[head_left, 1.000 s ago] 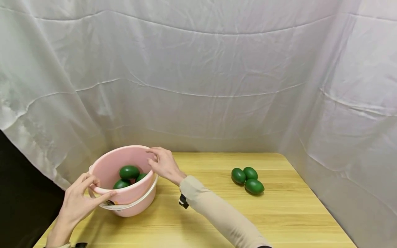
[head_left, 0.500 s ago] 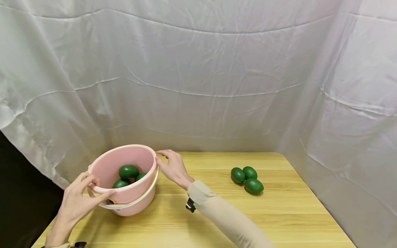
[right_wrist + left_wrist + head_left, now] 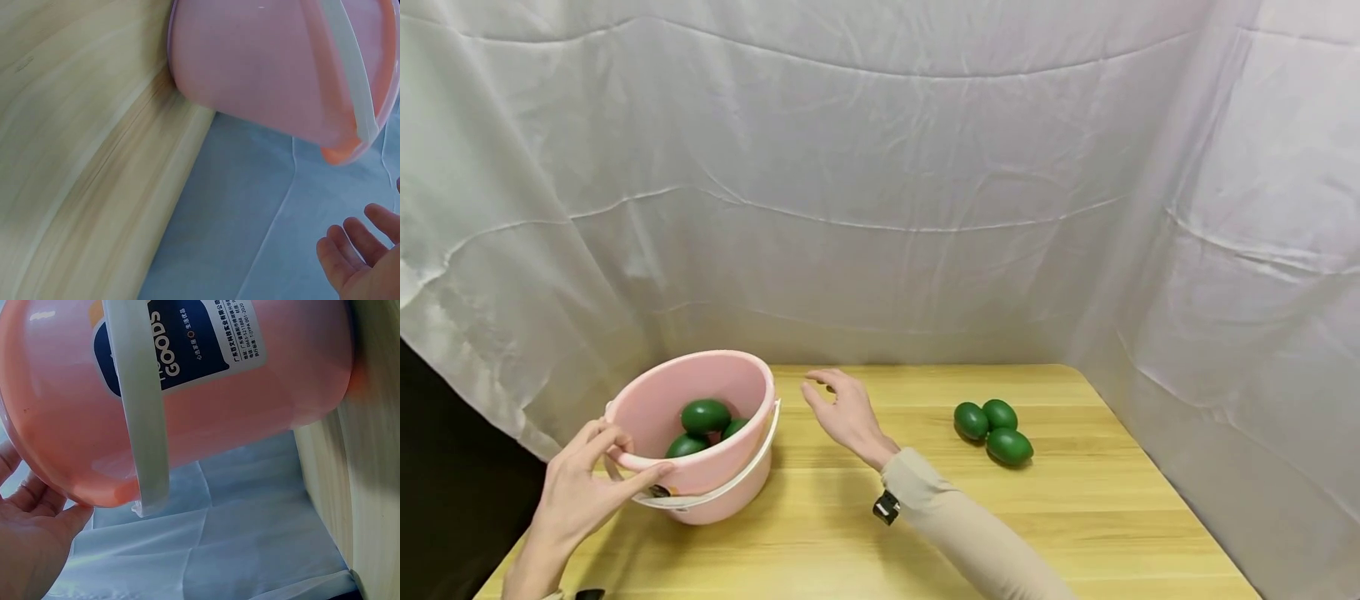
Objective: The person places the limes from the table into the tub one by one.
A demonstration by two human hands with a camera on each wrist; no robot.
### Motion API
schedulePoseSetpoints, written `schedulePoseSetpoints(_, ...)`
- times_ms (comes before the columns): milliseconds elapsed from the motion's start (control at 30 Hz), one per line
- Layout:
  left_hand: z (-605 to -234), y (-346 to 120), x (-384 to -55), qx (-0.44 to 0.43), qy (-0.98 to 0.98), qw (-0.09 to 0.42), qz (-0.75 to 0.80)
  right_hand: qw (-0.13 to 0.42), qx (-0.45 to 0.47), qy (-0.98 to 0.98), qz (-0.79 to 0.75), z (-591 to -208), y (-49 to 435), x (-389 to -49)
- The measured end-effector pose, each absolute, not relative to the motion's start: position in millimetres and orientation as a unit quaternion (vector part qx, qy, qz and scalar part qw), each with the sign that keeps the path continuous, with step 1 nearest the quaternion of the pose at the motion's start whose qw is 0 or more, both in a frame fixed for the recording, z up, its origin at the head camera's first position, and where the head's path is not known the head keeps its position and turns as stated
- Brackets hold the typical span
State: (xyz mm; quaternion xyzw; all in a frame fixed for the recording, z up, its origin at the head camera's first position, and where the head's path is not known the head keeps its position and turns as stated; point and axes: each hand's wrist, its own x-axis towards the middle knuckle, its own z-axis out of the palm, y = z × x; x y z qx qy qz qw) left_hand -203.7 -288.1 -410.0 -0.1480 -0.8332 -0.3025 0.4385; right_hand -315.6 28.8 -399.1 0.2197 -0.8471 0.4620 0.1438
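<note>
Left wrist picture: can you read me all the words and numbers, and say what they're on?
"GOODS": big white letters on the label of the pink bucket.
"2020": ends a small-print line on that label.
A word beside "GOODS": mostly hidden by the white handle, unreadable.
Other Chinese characters and numbers there: too small to read surely.

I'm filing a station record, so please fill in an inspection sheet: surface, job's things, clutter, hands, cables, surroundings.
Surface: wooden table, light grain.
Job's things: pink bucket, white handle lowered against its side; three green egg-shaped items visible inside; three matching ones grouped on the table.
Clutter: nothing seen.
Hands: left hand grips the bucket's rim; right hand is apart from it, holding nothing.
Cables: nothing seen.
Surroundings: pale, creased cloth behind and at the sides; black area at lower left.
</note>
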Motion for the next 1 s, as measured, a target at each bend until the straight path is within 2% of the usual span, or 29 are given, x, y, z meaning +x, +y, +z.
schedulePoseSetpoints(567,-409,-288,-204,-0.152,-0.835,0.438,-0.295,0.121,0.171,-0.853,0.478,-409,87,-321)
schedulePoseSetpoints(800,-410,-287,-206,-0.152,-0.837,0.437,-0.292,0.133,0.139,-0.86,0.472,-409,121,-327)
schedulePoseSetpoints(1000,-409,-288,-205,-0.146,-0.836,0.439,-0.295,0.09,0.096,-0.896,0.424,-409,154,-327)
